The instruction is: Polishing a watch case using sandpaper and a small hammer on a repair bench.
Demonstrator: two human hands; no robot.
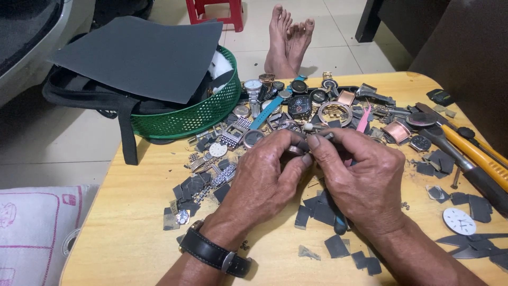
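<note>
Head view, green basket (pixel 196 119) under dark sheet (pixel 140 55)

Soft, even indoor light, fairly bright; the wooden bench (pixel 132 212) shows a mild sheen and only faint, short shadows under the hands and scraps. Focus is sharp at the centre; the far floor looks slightly softer; edges bend a little.

Green basket (pixel 197 119) (dark sheet (pixel 140 55) atop), hammer (pixel 465 164), scissors (pixel 471 244).
</note>
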